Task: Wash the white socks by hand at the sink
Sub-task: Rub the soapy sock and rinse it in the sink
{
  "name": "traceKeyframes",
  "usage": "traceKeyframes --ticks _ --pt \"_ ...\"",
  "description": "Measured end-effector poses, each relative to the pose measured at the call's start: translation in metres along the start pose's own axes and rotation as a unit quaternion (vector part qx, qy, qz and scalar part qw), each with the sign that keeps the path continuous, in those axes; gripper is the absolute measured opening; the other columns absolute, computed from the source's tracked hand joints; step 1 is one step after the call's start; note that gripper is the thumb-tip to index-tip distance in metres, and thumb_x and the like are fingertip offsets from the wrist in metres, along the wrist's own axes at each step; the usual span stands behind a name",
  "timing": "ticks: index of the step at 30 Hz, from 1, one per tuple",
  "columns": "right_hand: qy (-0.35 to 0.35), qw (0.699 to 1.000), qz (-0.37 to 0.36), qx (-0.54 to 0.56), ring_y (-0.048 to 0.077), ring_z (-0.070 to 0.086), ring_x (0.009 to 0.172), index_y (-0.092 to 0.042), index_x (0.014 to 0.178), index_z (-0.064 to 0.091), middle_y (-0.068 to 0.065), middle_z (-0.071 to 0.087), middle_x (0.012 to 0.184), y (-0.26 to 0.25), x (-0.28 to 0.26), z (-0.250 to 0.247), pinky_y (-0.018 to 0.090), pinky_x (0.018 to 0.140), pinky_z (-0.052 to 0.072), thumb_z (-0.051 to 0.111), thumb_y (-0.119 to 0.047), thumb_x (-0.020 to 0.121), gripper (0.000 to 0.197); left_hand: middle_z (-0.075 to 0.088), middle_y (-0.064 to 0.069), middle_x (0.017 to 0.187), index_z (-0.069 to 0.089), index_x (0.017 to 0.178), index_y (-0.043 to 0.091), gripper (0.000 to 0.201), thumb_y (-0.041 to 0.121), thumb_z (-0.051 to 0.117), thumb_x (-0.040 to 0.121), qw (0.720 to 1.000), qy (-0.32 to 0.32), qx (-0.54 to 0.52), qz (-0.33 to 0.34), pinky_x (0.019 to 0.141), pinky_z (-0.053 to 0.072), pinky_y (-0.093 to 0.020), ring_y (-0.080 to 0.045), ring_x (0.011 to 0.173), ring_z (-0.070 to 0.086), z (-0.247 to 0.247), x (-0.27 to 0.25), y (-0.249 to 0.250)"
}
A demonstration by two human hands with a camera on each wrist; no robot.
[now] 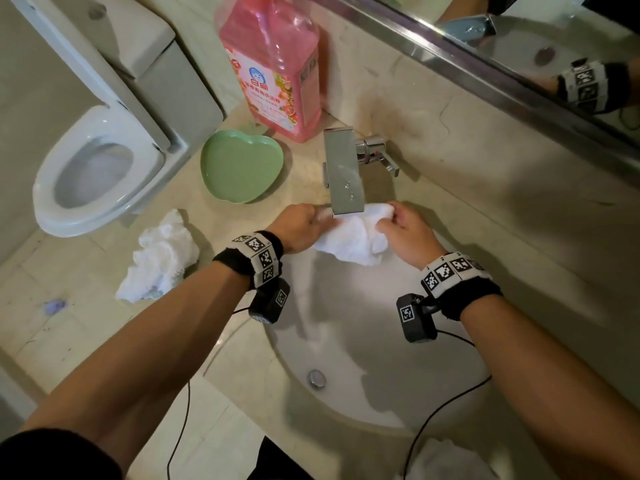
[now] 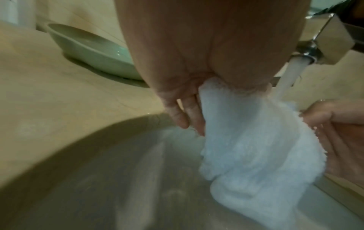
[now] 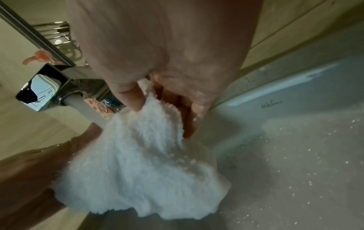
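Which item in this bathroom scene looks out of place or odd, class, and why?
A crumpled white sock lies on the counter left of the sink, apart from the sock both hands hold under the running tap. A purple smudge also marks the counter's left edge. Otherwise nothing stands out.

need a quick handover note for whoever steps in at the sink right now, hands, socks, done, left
Left hand: grips one end of the white sock under the faucet.
Right hand: pinches the sock's other end, holding it spread over the sink.
Water: running from the spout onto the sock, as the left wrist view shows.
Second sock: crumpled on the counter left of the basin, beside the green heart-shaped dish. More white fabric lies at the near edge; unclear what.
Pink detergent bottle: upright behind the dish.
Done: one sock is being wetted or rinsed.
Left: finish it, then wash the counter sock.
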State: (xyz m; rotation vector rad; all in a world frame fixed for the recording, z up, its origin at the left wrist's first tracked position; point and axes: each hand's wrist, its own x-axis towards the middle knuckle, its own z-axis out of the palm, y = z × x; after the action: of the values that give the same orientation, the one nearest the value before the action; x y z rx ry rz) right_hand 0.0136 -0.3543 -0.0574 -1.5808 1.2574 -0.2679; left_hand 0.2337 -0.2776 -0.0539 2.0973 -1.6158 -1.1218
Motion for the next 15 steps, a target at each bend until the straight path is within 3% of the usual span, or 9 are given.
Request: traceKeyframes --ticks 1,2,3,5,8,10,12,14,15 --pt "-0.012 1.000 0.001 0.022 0.026 0.064 0.090 -0.007 0.102 0.064 0.012 0.070 0.095 -0.002 0.001 0.004 0.037 0.083 0.051 0.060 -0.020 0.085 0.022 0.065 0.002 0.084 0.071 0.097 0.026 0.031 0.047 0.049 0.100 1.000 0.001 -0.021 0.016 0.064 0.038 -0.018 -0.018 0.077 0.055 -0.003 -0.003 -0.005" --pt "-0.040 0.998 -0.002 0.048 0.024 0.066 0.094 -0.006 0.106 0.065 0.009 0.072 0.099 -0.004 0.002 0.008 0.043 0.088 0.052 0.063 -0.014 0.088 0.020 0.068 0.001 0.088 0.072 0.099 0.027 0.032 0.046 0.047 0.101 0.999 0.005 -0.040 0.028 0.067 0.041 -0.022 -0.016 0.077 0.058 -0.006 -0.006 -0.009" --pt "-0.077 0.995 -0.007 0.067 0.023 0.068 0.098 -0.008 0.110 0.067 0.009 0.073 0.104 -0.007 0.003 0.011 0.043 0.090 0.052 0.067 -0.008 0.087 0.022 0.067 0.003 0.083 0.071 0.091 0.027 0.033 0.046 0.045 0.101 0.998 0.013 -0.059 0.033 0.066 0.042 -0.025 -0.011 0.073 0.058 -0.008 -0.007 -0.012" --pt "-0.141 0.987 -0.010 0.075 0.021 0.071 0.102 -0.011 0.111 0.068 0.010 0.075 0.108 -0.009 0.004 0.019 0.037 0.088 0.055 0.073 0.000 0.083 0.031 0.059 0.011 0.068 0.060 0.071 0.027 0.039 0.047 0.045 0.101 0.993 0.047 -0.102 0.031 0.058 0.039 -0.020 0.000 0.059 0.051 -0.013 -0.010 -0.010" --pt "-0.139 0.989 -0.013 0.046 0.012 0.070 0.098 -0.018 0.110 0.065 0.000 0.074 0.104 -0.008 0.008 0.033 0.025 0.080 0.055 0.073 -0.002 0.083 0.033 0.053 0.008 0.064 0.053 0.068 0.018 0.046 0.049 0.044 0.101 0.988 0.086 -0.128 0.013 0.053 0.036 -0.016 -0.002 0.053 0.046 -0.018 -0.014 -0.009" --pt "-0.123 0.992 -0.028 0.009 0.001 0.066 0.094 -0.020 0.115 0.062 -0.008 0.071 0.101 -0.007 0.011 0.040 0.015 0.076 0.047 0.068 -0.008 0.087 0.031 0.051 0.010 0.065 0.050 0.069 0.025 0.040 0.048 0.045 0.101 0.989 0.089 -0.115 0.015 0.052 0.033 -0.011 0.004 0.052 0.046 -0.021 -0.018 -0.010" --pt "-0.114 0.991 -0.051 -0.048 -0.003 0.064 0.094 -0.019 0.117 0.060 -0.008 0.069 0.101 -0.006 0.013 0.045 0.014 0.079 0.047 0.062 -0.010 0.090 0.028 0.058 0.011 0.076 0.056 0.085 0.025 0.029 0.052 0.056 0.095 0.994 0.051 -0.093 0.006 0.056 0.037 -0.014 0.005 0.063 0.053 -0.027 -0.021 -0.013" --pt "-0.110 0.988 -0.062 -0.088 0.013 0.067 0.099 -0.015 0.126 0.058 0.001 0.071 0.104 -0.005 0.016 0.044 0.025 0.087 0.051 0.058 -0.008 0.091 0.036 0.060 0.006 0.092 0.053 0.106 0.018 0.044 0.048 0.075 0.082 0.999 -0.006 -0.045 -0.007 0.063 0.040 -0.025 -0.011 0.078 0.058 -0.030 -0.024 -0.017" --pt "-0.112 0.988 -0.057 -0.086 0.018 0.067 0.097 -0.016 0.127 0.056 0.001 0.071 0.101 -0.006 0.015 0.042 0.026 0.086 0.052 0.057 -0.007 0.090 0.038 0.059 0.004 0.095 0.049 0.110 0.015 0.050 0.040 0.079 0.079 0.999 -0.020 -0.029 -0.009 0.065 0.038 -0.028 -0.018 0.082 0.057 -0.029 -0.025 -0.019"
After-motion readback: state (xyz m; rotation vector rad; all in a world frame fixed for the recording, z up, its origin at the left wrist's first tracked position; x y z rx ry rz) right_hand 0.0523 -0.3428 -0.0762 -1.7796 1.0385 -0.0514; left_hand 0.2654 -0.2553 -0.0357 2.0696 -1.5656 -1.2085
